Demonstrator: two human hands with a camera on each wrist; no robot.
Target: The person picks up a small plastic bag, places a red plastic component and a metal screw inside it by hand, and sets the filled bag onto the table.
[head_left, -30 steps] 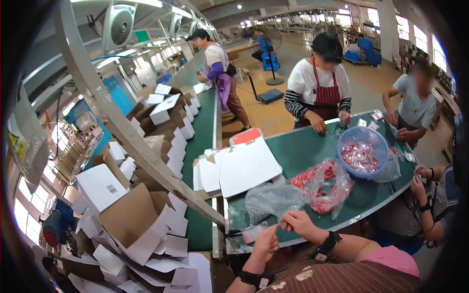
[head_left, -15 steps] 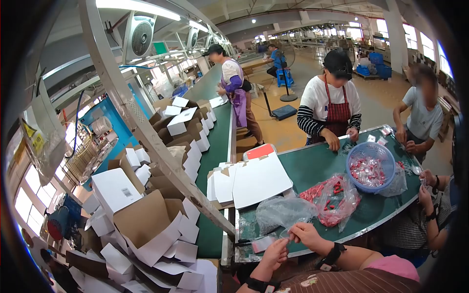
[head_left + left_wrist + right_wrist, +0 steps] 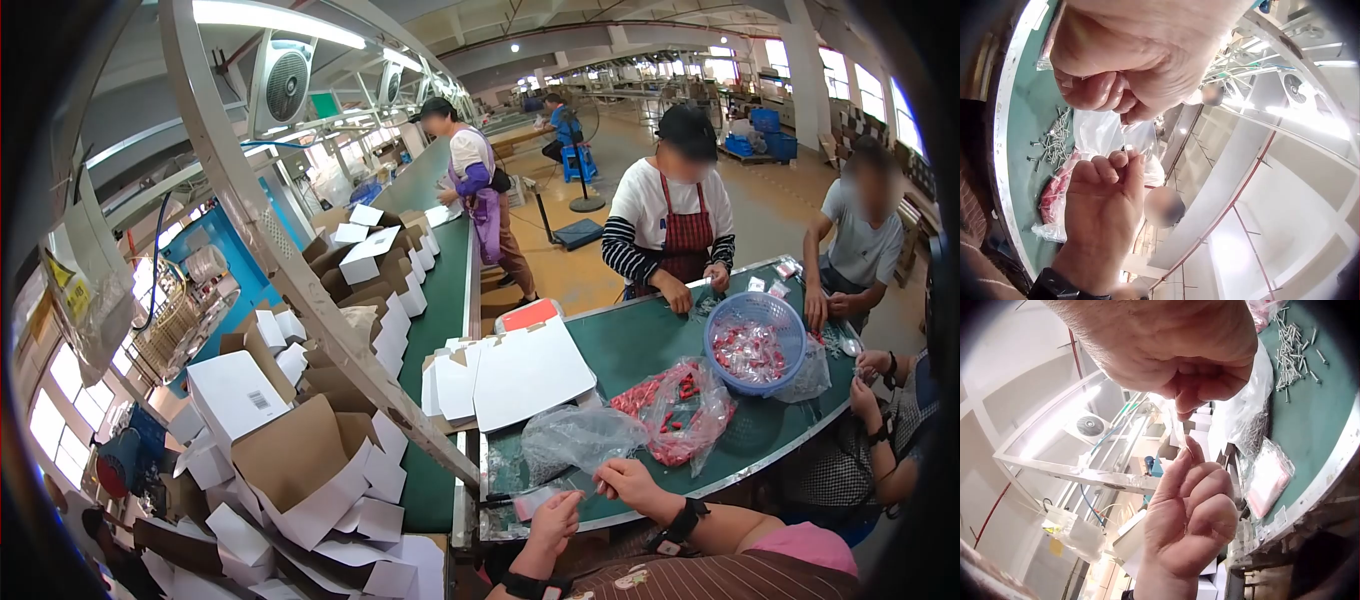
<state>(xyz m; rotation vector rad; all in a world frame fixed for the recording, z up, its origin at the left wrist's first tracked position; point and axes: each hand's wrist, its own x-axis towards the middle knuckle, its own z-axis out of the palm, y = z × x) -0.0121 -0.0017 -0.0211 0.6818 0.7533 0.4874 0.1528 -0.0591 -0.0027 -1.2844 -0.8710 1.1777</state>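
Observation:
Between my hands is a small, thin clear plastic bag (image 3: pixel 1177 432), pinched at one side by my left hand (image 3: pixel 554 522) and at the other by my right hand (image 3: pixel 632 486). Thumb and index fingertips grip it on both sides, and the other fingers are curled in. The hands are held up over the near edge of the green table (image 3: pixel 640 330). Below them lie loose screws (image 3: pixel 1296 357) in a pile. A larger clear bag (image 3: pixel 582 436) with screws inside sits just beyond, and a pack of small clear bags with a red stripe (image 3: pixel 1269 478) lies near the edge.
A bag of red pieces (image 3: pixel 668 412) and a blue basket (image 3: pixel 755 384) full of small packets stand to the right. White flat boxes (image 3: pixel 535 372) lie behind. A slanted metal post (image 3: pixel 330 310) and open cartons (image 3: pixel 300 450) are at left. Other people work around the table.
The head view has shifted, then steadied. My fingertips, close together a second ago, are now slightly farther apart, and the left index finger has bent from a pointing pose into a pinch.

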